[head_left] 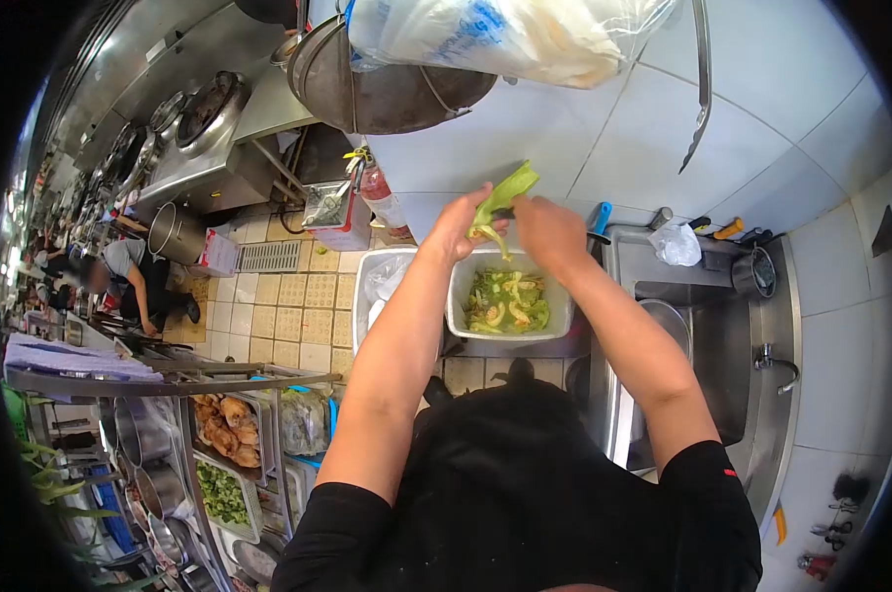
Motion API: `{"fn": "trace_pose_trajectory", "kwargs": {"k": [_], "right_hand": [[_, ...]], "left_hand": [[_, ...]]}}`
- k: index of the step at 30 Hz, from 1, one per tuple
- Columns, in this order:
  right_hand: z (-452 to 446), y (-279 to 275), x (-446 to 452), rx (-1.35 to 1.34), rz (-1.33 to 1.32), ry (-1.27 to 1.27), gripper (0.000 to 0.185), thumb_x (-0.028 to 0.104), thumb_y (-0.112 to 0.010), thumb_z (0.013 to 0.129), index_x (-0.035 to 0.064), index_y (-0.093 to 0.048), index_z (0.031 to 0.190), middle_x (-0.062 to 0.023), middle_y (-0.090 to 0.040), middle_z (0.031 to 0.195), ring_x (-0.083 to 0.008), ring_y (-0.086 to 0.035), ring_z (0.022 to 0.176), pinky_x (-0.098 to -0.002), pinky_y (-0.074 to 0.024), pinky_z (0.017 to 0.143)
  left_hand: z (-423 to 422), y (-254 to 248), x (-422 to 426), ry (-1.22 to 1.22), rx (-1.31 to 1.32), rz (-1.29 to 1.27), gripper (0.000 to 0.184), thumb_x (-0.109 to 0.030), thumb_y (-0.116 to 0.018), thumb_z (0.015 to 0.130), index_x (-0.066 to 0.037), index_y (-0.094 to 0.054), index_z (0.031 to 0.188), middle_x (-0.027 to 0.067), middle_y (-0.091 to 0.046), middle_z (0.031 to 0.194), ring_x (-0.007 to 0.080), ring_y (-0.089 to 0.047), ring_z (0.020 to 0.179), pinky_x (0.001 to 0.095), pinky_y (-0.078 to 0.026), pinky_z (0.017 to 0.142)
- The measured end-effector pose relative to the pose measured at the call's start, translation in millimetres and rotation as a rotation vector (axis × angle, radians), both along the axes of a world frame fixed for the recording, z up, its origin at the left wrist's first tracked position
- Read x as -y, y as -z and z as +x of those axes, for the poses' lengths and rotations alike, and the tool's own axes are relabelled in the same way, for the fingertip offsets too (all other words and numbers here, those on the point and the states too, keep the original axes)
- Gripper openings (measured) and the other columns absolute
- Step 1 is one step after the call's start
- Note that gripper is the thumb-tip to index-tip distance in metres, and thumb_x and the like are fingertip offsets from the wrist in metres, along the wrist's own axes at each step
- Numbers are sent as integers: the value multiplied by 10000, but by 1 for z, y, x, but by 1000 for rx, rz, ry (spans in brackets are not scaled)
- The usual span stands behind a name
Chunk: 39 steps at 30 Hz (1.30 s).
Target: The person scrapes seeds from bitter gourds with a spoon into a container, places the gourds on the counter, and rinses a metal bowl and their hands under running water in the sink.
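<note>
My left hand [458, 225] is closed around a pale green leafy vegetable [513, 187], its broad leaf end pointing up and its cut end hanging down. Against the vegetable's right side is my right hand [549, 235], fingers curled closed. A small dark shape, perhaps a blade, shows between the hands, but I cannot make it out clearly. Both hands are above a white plastic tub [456, 306] that holds cut yellow-green vegetable pieces [510, 304] in liquid. Just left of it stands a second white tub [367, 271] with a clear plastic bag inside.
A steel sink [732, 375] with a tap [776, 365] is on my right; a blue-handled tool [601, 217] stands at its near corner. A rack at lower left carries trays of food [227, 429]. A wok [387, 94] hangs ahead. Far left, another person [135, 276] crouches.
</note>
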State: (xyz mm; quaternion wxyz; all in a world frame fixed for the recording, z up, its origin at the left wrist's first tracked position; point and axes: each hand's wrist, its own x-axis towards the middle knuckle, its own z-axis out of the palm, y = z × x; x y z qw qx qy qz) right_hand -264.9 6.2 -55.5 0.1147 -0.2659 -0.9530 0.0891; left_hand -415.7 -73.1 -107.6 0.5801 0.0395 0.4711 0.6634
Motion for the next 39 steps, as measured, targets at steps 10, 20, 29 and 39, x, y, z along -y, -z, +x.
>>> {"fn": "trace_pose_trajectory", "kwargs": {"k": [10, 20, 29, 39], "right_hand": [[-19, 10, 22, 111, -71, -108, 190, 211, -504, 898, 112, -643, 981, -106, -683, 855, -320, -671, 808, -472, -512, 672], [3, 23, 14, 4, -58, -86, 207, 216, -461, 942, 92, -627, 944, -122, -671, 870, -355, -662, 805, -491, -510, 677], [30, 33, -31, -19, 53, 123, 209, 160, -468, 916, 102, -626, 1040, -147, -666, 847, -370, -676, 770, -485, -536, 647], [0, 21, -3, 46, 126, -78, 154, 145, -520, 875, 94, -644, 952, -145, -690, 867, -335, -688, 789, -464, -533, 642]], "left_hand": [[-3, 8, -25, -67, -97, -143, 333, -310, -619, 942, -26, -584, 1113, 116, -641, 953, 241, -641, 768, 407, -538, 669], [9, 15, -48, -48, -119, -168, 306, -287, -600, 957, -11, -605, 1090, 124, -652, 828, 243, -629, 666, 418, -495, 637], [-7, 2, -37, 256, -156, -235, 367, -409, -457, 1015, -102, -604, 1154, 74, -642, 967, 211, -630, 938, 481, -436, 922], [34, 13, -39, 13, -203, -139, 362, -334, -408, 1023, -55, -542, 1211, 138, -630, 1089, 293, -615, 1028, 529, -485, 910]]}}
